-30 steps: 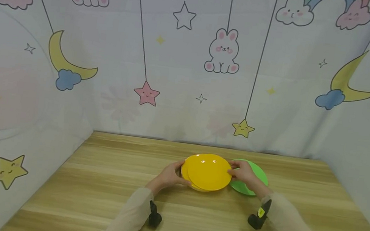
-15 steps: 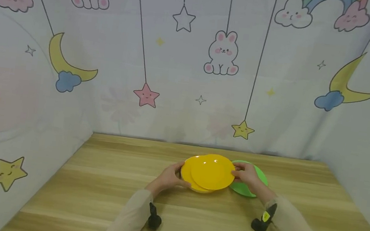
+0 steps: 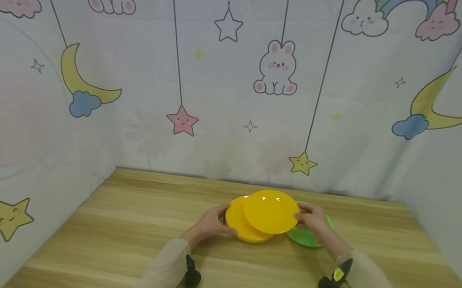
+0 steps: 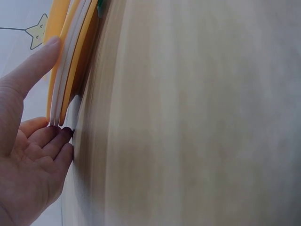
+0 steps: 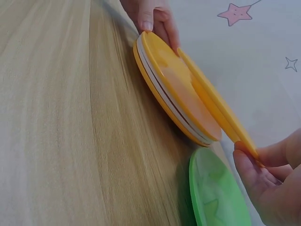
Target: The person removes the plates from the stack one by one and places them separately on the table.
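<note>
My right hand [image 3: 314, 221] pinches the right rim of a yellow plate [image 3: 271, 211], held tilted above a stack of plates [image 3: 236, 216]. In the right wrist view the raised plate [image 5: 221, 106] stands at an angle over the stack [image 5: 181, 89], which has yellow plates at top and bottom and white ones between. My left hand [image 3: 210, 225] grips the stack's left edge; in the left wrist view its thumb lies on the upper yellow rim and its fingers are at the stack's edge. A green plate [image 3: 307, 238] lies on the right, partly behind my right hand.
The wooden table [image 3: 138, 247] reaches back to a white curtain [image 3: 228, 96] printed with stars, moons and rabbits, and similar curtains stand at both sides. A black camera mount sits on each wrist.
My right hand has moved right and the yellow plate with it, sliding off from over the stack and uncovering more of the plate below. My left hand has stayed at the stack.
</note>
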Motion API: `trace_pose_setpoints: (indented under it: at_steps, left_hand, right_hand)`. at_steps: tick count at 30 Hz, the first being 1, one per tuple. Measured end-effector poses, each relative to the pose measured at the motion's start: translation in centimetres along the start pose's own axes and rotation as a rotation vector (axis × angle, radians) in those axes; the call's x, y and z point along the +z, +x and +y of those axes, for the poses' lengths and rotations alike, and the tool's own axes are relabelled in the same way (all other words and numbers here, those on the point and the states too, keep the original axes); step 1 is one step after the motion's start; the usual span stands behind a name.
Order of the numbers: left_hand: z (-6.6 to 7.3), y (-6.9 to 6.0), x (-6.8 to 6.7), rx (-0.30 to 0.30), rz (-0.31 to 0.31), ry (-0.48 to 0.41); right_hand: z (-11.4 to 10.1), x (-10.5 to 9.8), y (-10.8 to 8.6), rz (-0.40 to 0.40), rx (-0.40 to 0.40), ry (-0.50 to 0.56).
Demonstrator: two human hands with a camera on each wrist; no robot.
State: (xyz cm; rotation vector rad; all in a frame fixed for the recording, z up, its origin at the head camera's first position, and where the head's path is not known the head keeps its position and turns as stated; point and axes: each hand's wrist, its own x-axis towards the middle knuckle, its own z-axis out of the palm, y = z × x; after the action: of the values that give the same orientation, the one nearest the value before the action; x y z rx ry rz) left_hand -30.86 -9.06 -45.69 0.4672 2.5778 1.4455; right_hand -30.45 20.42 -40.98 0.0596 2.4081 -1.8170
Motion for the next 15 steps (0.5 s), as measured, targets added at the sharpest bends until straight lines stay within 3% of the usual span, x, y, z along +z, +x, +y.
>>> trace_pose_setpoints:
  at_steps: [10,15]
  left_hand:
    - [0.1,0.0,0.1,-0.021,-0.007,-0.032]
    - [0.0,0.1,0.1,-0.03,-0.01,-0.038]
  right_hand:
    - [0.0,-1.4,-0.7,0.025,0.021,0.073]
    - [0.0,-2.4,-1.1,0.031,0.026,0.061]
